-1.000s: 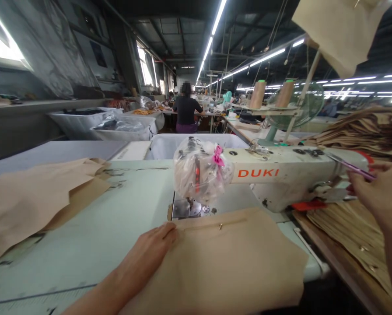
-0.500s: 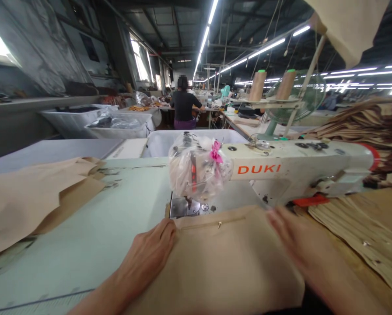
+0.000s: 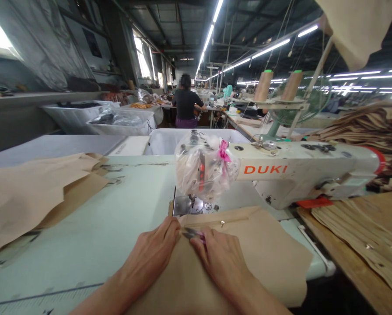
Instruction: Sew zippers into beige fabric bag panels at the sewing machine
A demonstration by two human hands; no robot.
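Observation:
A tan fabric panel (image 3: 264,249) with a zipper and a small metal zipper pull (image 3: 222,224) lies in front of the sewing machine (image 3: 264,168), its lower part toward me. My left hand (image 3: 158,243) pinches the panel at its left edge, just short of the metal needle plate (image 3: 184,204). In my right hand (image 3: 220,253) is a pair of thread snips (image 3: 192,233) with purplish handles, the dark blades pointing left toward my left fingertips. A clear plastic bag with a pink tie (image 3: 204,168) wraps the machine's head, so the needle is hidden.
Loose tan fabric pieces (image 3: 28,186) lie on the pale green table (image 3: 133,188) at left. More zippered panels (image 3: 353,232) are stacked on a wooden surface at right. Behind the machine stand a white bin (image 3: 163,139) and thread cones (image 3: 263,85); farther off, a person (image 3: 186,107) sits.
My right hand has moved left from the panel's right edge to beside my left hand, and the thread snips now show in it. My left hand keeps its hold.

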